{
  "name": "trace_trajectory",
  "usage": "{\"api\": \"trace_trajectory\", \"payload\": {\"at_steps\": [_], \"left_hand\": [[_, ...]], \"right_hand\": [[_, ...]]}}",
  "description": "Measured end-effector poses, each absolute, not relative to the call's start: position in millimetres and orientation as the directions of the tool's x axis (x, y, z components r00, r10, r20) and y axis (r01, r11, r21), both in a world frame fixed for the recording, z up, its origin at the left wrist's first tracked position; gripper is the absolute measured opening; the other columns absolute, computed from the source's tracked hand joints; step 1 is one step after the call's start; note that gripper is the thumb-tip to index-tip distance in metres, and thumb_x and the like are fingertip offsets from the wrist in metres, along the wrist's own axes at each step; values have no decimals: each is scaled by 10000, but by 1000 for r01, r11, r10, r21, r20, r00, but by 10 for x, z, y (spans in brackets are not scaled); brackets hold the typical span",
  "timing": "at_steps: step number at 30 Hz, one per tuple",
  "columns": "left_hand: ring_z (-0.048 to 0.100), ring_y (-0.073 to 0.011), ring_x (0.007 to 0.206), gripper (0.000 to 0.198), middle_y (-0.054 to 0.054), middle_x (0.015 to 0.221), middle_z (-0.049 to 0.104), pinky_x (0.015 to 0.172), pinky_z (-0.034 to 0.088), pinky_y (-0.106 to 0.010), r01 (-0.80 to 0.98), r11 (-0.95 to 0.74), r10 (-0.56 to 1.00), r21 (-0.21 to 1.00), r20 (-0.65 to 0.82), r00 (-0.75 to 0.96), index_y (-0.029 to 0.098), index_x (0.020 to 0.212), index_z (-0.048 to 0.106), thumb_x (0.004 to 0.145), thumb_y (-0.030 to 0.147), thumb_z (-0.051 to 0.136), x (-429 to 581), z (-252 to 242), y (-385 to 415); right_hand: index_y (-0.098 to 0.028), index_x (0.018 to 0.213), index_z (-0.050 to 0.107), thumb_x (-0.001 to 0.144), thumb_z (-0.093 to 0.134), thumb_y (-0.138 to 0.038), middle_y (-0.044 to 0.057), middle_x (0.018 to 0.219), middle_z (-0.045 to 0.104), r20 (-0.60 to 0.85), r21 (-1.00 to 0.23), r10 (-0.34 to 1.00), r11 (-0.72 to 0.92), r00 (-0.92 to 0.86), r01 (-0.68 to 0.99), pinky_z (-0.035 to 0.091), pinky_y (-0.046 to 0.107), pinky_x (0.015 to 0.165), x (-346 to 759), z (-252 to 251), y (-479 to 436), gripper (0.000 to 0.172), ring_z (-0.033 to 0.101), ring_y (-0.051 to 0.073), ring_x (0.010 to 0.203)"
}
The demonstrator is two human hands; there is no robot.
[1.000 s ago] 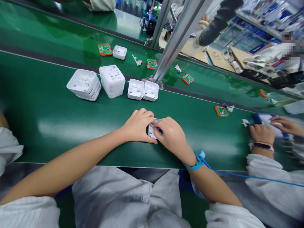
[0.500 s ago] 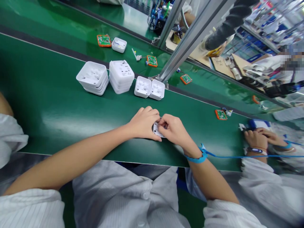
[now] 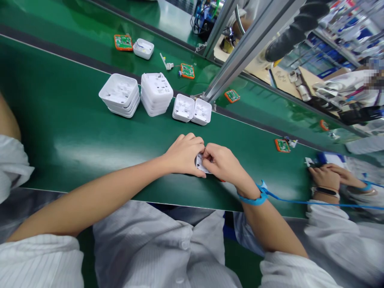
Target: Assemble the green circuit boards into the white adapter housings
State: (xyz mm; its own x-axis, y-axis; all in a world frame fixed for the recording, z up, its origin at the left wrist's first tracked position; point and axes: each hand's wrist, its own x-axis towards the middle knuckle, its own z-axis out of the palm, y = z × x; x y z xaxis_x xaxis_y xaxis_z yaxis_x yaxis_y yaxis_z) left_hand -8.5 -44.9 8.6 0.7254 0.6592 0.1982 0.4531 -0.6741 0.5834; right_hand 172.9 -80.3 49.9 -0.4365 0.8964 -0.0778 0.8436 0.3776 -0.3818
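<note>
A small white plastic housing [image 3: 199, 162] lies on the green work surface, mostly covered by my hands. My left hand [image 3: 186, 155] curls around its left side, thumb at the near edge and fingers along the far side. My right hand [image 3: 221, 161] has its fingers bent together and pressed down into the housing; whether they pinch a small part there is hidden. A blue wrist strap [image 3: 255, 197] with a cord circles my right wrist. A bit of orange edge [image 3: 222, 180] shows beneath my right hand.
Beyond my hands stand a stack of white housings [image 3: 119, 94], a second stack [image 3: 157, 94] and smaller housings [image 3: 183, 107]. Orange-framed circuit boards [image 3: 187, 71] lie on the far green strip. A metal post [image 3: 234, 52] rises there. At right, a co-worker's hands [image 3: 327, 176] work.
Boards and the white part on the far strip have shifted left relative to the stacks. My hands keep nearly the same grip; an orange edge now shows beneath my right hand. The view has shifted slightly.
</note>
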Motion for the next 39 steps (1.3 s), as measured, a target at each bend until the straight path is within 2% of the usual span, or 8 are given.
{"api": "trace_trajectory", "payload": {"at_steps": [10,17,21,25,28,32,36,39], "left_hand": [[527,-281,1067,524,-58,1154,668,830,365,-407,450,-671,659,589,198,725,190,903,668,626,609,817,-101,95,-451],[528,-282,1038,555,-54,1089,678,818,366,-405,462,-637,686,617,181,705,187,878,642,583,620,829,-90,129,-456],[529,-270,986,573,-44,1023,666,788,358,-387,473,-623,703,623,181,688,195,857,594,551,618,831,-93,125,-449],[531,-275,1006,620,-47,1058,664,792,353,-381,479,-618,708,624,176,684,197,904,589,541,633,839,-106,115,-446],[535,-279,1028,649,-55,1093,666,799,357,-383,479,-621,703,620,171,691,188,942,598,543,636,845,-108,123,-453],[539,-287,1043,651,-60,1110,672,812,359,-388,483,-622,702,616,166,692,189,948,612,533,629,852,-97,127,-455],[558,-284,1022,637,-63,1113,683,815,355,-390,475,-615,702,630,162,694,191,933,626,525,619,862,-89,108,-430],[568,-278,1004,613,-61,1131,688,819,351,-393,460,-630,685,626,168,709,193,934,647,531,598,868,-89,98,-415]], "right_hand": [[-212,695,471,774,508,-130,42,713,534,-14,-156,909,409,-417,899,279,318,611,1639,439,-865,120,429,178,664],[-204,713,501,824,508,-110,38,760,569,-20,-235,858,495,-513,837,310,325,660,1676,417,-851,145,459,183,723],[-193,759,579,938,462,-146,59,818,597,8,-234,807,576,-590,784,335,339,701,1730,432,-856,219,464,198,769],[-185,976,664,999,520,-256,98,992,628,16,-243,785,604,-620,759,405,362,802,1879,503,-932,163,492,231,903],[-160,1001,670,990,572,-316,122,1022,614,33,-127,833,552,-553,824,421,380,795,1967,529,-1042,185,482,249,902],[-138,930,675,984,560,-247,134,976,617,30,-8,843,538,-538,843,418,387,756,1955,489,-1127,168,476,247,842],[-159,839,667,899,651,-182,98,920,604,16,-108,900,435,-436,894,420,353,727,1883,474,-1036,67,518,228,840],[-180,731,641,792,737,-147,37,831,584,-100,-235,943,289,-318,928,385,307,654,1839,517,-891,119,533,175,744]]}}
